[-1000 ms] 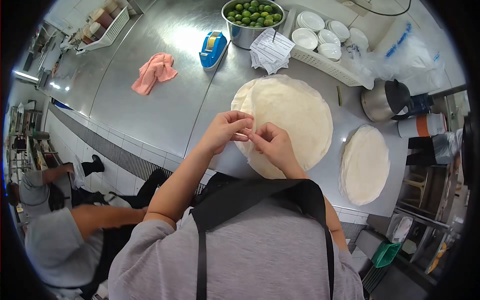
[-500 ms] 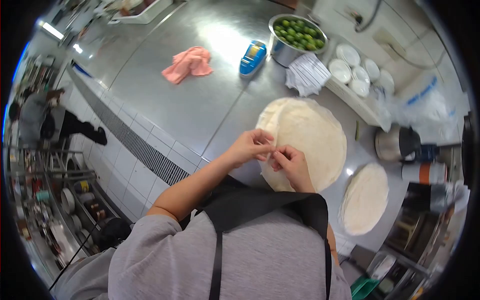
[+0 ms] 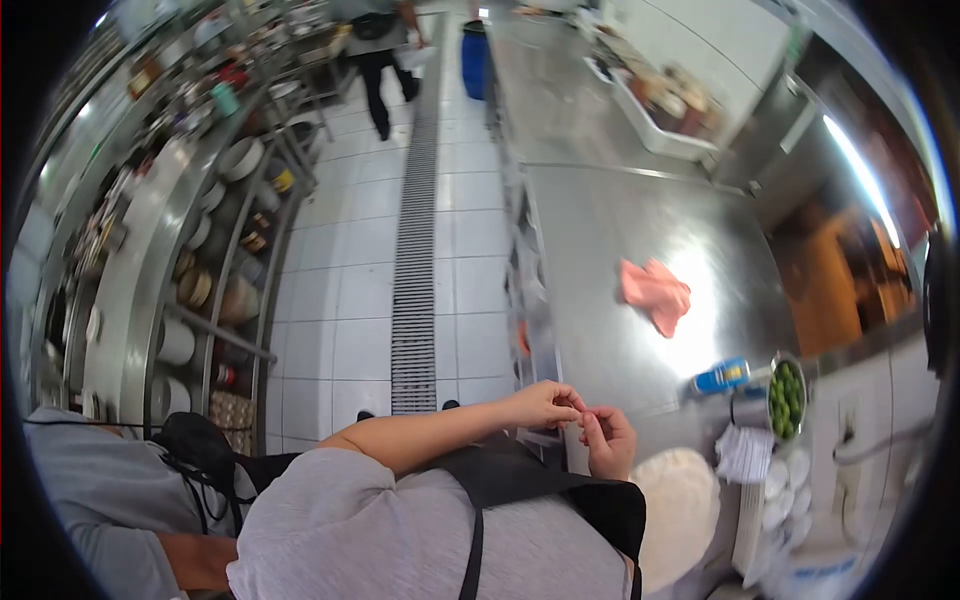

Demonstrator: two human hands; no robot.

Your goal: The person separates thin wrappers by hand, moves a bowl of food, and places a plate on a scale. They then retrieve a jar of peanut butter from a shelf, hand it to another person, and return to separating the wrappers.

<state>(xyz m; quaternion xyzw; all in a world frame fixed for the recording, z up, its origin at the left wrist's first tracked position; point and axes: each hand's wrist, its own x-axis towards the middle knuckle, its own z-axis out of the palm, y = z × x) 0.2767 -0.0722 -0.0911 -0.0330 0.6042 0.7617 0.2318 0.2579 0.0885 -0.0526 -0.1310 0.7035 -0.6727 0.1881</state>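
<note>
My left hand (image 3: 547, 406) and my right hand (image 3: 610, 440) meet fingertip to fingertip in front of my black apron, near the edge of the steel counter. Both hands are closed in a pinch; anything between the fingers is too small to make out. Just right of my right hand, partly hidden by my apron, lie round, pale, flat dough sheets (image 3: 682, 505). A crumpled pink cloth (image 3: 656, 295) rests on the counter (image 3: 590, 260) farther forward. A blue device or packet (image 3: 722, 376) sits beside a metal pot of green limes (image 3: 786, 400).
White folded papers (image 3: 743, 454) and stacked white lids or dishes (image 3: 786, 490) are by the wall. A floor drain (image 3: 415, 250) runs along the tiled aisle. Shelves (image 3: 215, 250) line the left. One person (image 3: 375, 50) stands up the aisle; another person's sleeve (image 3: 100, 490) is close at my left.
My view has swung left toward the aisle. My hands, over the dough sheets before, are now left of them near the counter edge, still pinched together.
</note>
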